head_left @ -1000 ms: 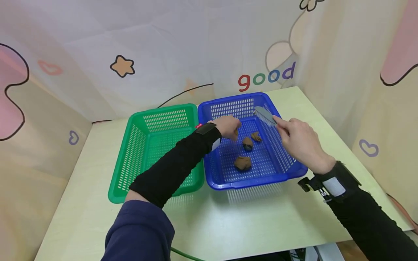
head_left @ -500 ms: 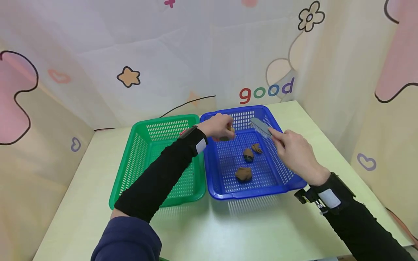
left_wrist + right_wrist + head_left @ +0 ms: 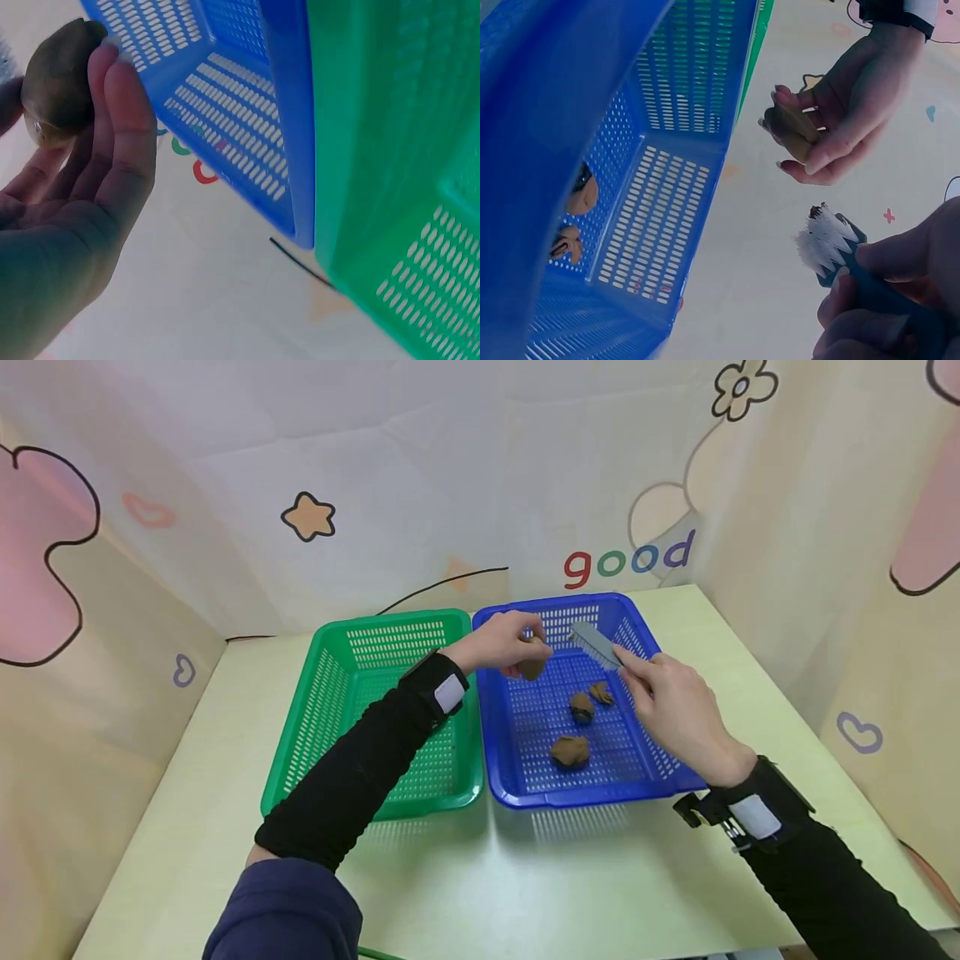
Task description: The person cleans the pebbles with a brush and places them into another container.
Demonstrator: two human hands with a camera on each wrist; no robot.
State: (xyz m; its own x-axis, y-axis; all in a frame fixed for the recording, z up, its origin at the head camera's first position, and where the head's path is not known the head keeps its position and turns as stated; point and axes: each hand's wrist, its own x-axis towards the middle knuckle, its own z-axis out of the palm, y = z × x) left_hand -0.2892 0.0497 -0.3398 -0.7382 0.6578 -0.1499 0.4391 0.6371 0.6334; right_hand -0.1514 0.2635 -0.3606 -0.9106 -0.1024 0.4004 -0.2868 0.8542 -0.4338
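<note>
My left hand (image 3: 501,642) pinches a smooth, oval, brown stone-like lump (image 3: 533,667) between thumb and fingers, above the left back part of the blue basket (image 3: 600,798). In the left wrist view this lump (image 3: 58,86) looks darker at its upper end. My right hand (image 3: 678,717) grips a grey-blue scrubbing brush (image 3: 596,643) by its handle, over the basket's right side. White bristles with a dark-stained tip show on the brush (image 3: 826,241) in the right wrist view. Bristles and held lump (image 3: 793,133) are apart.
Inside the blue basket lie a front brown lump (image 3: 570,751), a dark-ended one (image 3: 582,707) and a smaller creased one (image 3: 602,692). A green basket (image 3: 296,727) adjoins it on the left. A patterned curtain (image 3: 420,485) hangs behind the pale table (image 3: 465,893).
My left hand has lifted the lump up and leftward from inside the blue basket, turning it. The right hand with the brush has shifted slightly left. The head view has tilted a little.
</note>
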